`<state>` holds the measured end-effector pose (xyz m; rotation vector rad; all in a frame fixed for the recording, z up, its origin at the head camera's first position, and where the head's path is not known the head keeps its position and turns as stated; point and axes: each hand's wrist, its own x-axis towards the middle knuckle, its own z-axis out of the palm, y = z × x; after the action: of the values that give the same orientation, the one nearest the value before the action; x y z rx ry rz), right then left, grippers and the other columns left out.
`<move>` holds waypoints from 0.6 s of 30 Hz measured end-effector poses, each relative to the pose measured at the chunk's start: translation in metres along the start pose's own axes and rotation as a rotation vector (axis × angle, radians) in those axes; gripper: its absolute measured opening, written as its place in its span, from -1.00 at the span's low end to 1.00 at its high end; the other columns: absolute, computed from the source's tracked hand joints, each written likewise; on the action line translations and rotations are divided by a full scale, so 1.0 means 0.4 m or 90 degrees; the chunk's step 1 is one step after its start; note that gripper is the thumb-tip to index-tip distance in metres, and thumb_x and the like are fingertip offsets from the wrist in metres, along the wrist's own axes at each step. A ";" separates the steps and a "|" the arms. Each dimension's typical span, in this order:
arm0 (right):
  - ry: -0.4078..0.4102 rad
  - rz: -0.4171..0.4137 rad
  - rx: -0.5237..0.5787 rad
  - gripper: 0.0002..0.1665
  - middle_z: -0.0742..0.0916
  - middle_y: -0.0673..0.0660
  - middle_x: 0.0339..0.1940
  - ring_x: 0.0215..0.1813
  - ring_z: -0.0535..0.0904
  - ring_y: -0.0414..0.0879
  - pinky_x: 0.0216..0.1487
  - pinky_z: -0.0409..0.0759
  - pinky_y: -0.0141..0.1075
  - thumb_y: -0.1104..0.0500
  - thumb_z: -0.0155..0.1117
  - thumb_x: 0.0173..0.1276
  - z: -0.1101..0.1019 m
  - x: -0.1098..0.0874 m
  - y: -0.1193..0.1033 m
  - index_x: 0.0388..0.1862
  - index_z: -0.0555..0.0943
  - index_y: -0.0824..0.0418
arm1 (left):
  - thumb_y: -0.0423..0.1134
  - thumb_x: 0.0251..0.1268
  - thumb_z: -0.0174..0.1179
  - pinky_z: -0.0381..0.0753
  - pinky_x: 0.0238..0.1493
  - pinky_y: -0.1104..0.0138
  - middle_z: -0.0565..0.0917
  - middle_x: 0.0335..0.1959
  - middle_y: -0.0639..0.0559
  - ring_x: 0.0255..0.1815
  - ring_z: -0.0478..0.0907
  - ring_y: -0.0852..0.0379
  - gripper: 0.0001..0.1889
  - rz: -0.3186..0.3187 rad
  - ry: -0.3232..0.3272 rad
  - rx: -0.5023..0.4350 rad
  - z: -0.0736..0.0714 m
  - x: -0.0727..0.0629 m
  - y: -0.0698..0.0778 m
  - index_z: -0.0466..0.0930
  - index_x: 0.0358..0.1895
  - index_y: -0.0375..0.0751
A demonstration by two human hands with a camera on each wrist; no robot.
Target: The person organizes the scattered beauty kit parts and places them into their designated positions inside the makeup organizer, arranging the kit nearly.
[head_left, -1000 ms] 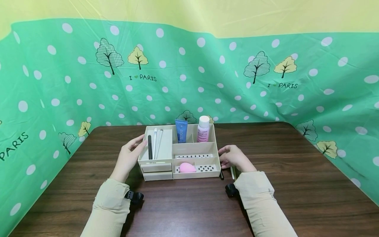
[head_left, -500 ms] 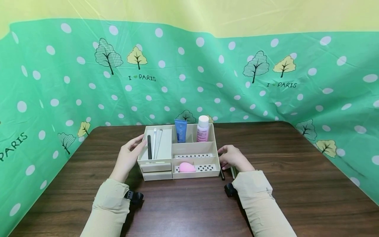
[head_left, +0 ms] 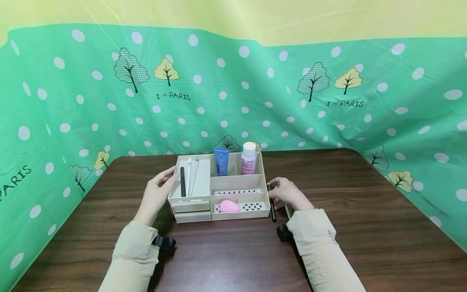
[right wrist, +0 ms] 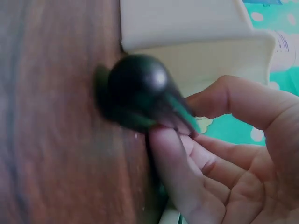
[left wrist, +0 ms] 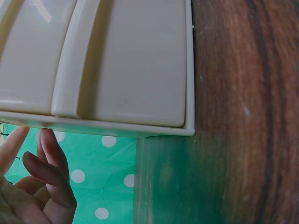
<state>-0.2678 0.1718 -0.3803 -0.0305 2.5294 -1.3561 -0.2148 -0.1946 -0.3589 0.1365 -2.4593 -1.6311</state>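
Note:
A cream desktop organizer [head_left: 233,184] stands at the table's far middle, with two drawers [left wrist: 140,60] at its lower left. My left hand [head_left: 155,196] rests its fingertips against the organizer's left side wall. Along the right wall, my right hand [head_left: 286,192] pinches a slim black pen-like tube [right wrist: 140,88] between thumb and fingers; its glossy rounded end points toward me. On the organizer's top left tray lie a black stick [head_left: 183,182] and two white-handled brushes [head_left: 192,178]. A pink makeup sponge [head_left: 229,206] sits in the front compartment.
A blue tube [head_left: 221,161] and a pink bottle with a white cap [head_left: 249,159] stand in the organizer's back compartments. A pale slim object [head_left: 288,211] lies by my right wrist, partly hidden. Behind the brown table [head_left: 226,255] hangs a green dotted cloth [head_left: 219,77].
My right hand has lifted the black tube slightly, and more of it shows beside the organizer. The left hand stays at the left wall. The view shifts a little.

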 end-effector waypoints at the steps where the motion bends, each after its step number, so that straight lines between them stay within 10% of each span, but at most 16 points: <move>1: 0.002 -0.002 0.014 -0.32 0.65 0.14 -0.44 -0.60 0.58 -0.15 -0.49 0.68 -0.21 0.30 0.31 0.19 -0.001 0.000 0.000 0.29 0.37 0.47 | 0.12 0.46 0.07 0.43 0.12 0.22 0.59 0.16 -0.27 0.15 0.49 -0.04 -0.45 0.001 0.001 0.000 0.000 -0.001 0.000 0.43 0.41 0.01; 18: 0.019 -0.062 0.182 -0.26 0.65 0.10 -0.35 -0.52 0.60 -0.17 -0.39 0.70 -0.25 0.38 0.16 0.25 -0.047 -0.022 -0.025 0.41 0.19 0.44 | 0.09 0.48 0.07 0.41 0.11 0.21 0.58 0.14 -0.28 0.14 0.49 -0.06 -0.47 0.003 0.002 0.008 0.000 0.002 -0.003 0.43 0.41 -0.01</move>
<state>-0.2650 0.1828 -0.3602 -0.0791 2.3594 -1.7553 -0.2155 -0.1952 -0.3600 0.1344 -2.4653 -1.6123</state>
